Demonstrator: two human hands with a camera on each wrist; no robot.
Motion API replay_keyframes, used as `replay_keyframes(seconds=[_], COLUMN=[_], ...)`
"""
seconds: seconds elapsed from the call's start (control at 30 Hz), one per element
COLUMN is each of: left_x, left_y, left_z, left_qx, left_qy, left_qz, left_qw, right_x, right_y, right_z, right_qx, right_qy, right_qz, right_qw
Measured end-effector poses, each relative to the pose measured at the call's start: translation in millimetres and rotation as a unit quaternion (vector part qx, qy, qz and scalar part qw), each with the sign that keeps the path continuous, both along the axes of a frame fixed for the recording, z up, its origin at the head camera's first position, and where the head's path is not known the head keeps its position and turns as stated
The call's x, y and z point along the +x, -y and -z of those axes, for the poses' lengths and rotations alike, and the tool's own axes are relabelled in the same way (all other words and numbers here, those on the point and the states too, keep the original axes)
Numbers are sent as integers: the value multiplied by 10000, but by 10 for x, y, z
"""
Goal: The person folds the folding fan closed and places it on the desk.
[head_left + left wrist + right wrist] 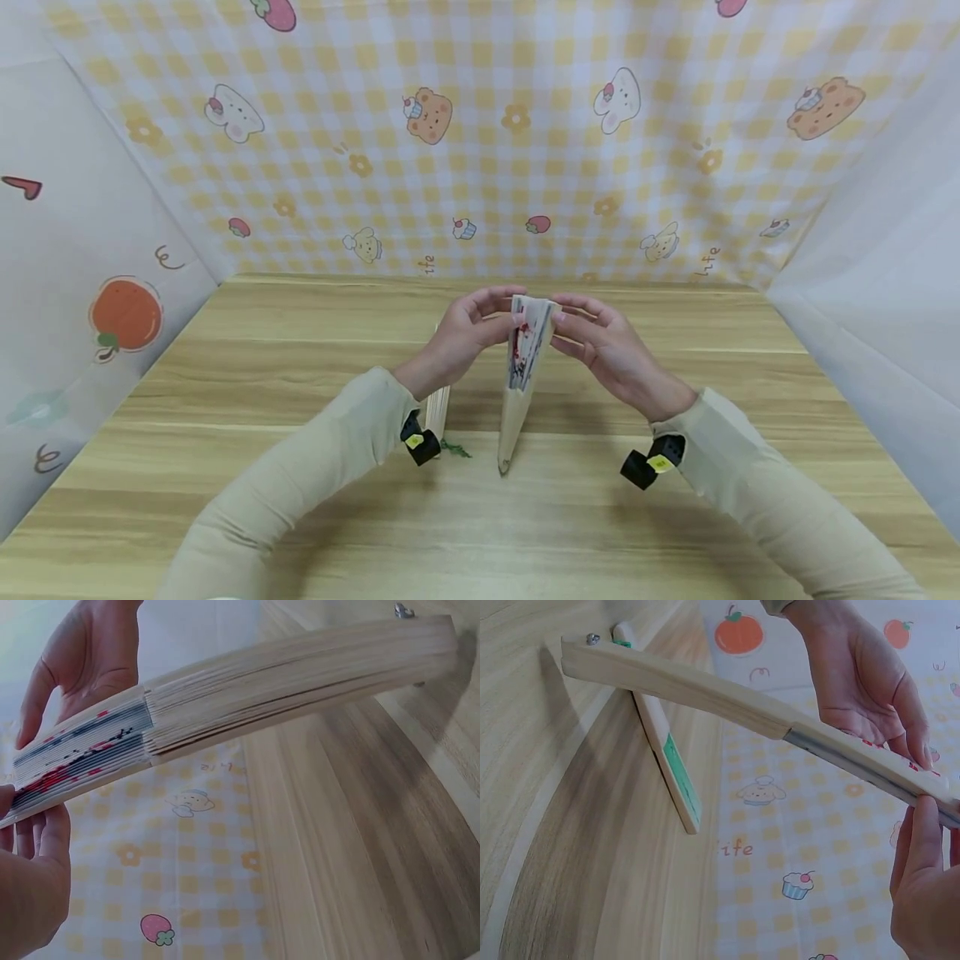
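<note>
A folding fan (516,408) with pale wooden ribs and a white leaf painted in red and black stands nearly folded, its pivot end low near the tabletop. My left hand (467,335) pinches the leaf's left edge near the top, thumb in front and fingers behind. On the opposite edge, my right hand (609,348) grips the leaf between thumb and fingers. In the left wrist view the pleats of the fan (247,690) are pressed close together. A second folding fan (671,761), with a green leaf, lies folded on the table, partly hidden behind my left wrist in the head view.
The wooden tabletop (570,533) reaches back to a yellow checked cloth (480,183) hanging behind it. White cloths hang on the left (60,250) and right (892,267). A green tassel or cord (455,449) lies beside the second fan.
</note>
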State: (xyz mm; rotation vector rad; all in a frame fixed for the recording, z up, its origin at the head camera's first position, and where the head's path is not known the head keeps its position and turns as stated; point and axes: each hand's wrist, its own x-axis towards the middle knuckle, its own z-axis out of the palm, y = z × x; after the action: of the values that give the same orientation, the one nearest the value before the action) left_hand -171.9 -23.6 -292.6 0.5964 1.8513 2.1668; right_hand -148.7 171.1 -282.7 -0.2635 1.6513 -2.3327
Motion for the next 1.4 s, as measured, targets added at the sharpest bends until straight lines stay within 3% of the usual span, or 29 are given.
replay_keyframes(seconds=[0.4, 0.73, 0.97, 1.2, 1.4], left_x=[-13, -21, -21, -60, -141], left_y=[42, 65, 65, 76, 53], left_z=[-60, -116, -169, -151, -66], left_qx=[-319, -629, -759, -837, -838], left_qy=[0, -72, 102, 314, 601], left_qz=[58, 167, 168, -43, -276], left_qw=[9995, 9979, 9969, 9960, 9943], right_x=[-8, -5, -13, -97, -196], right_y=[16, 32, 58, 106, 148], right_z=[-16, -38, -64, -38, 27], right_qx=[-170, -16, 117, 269, 375], right_qy=[-149, -88, -61, 80, 265], right_qz=[-332, -414, -423, -274, -54], right_qw=[9992, 9991, 9990, 9992, 9989])
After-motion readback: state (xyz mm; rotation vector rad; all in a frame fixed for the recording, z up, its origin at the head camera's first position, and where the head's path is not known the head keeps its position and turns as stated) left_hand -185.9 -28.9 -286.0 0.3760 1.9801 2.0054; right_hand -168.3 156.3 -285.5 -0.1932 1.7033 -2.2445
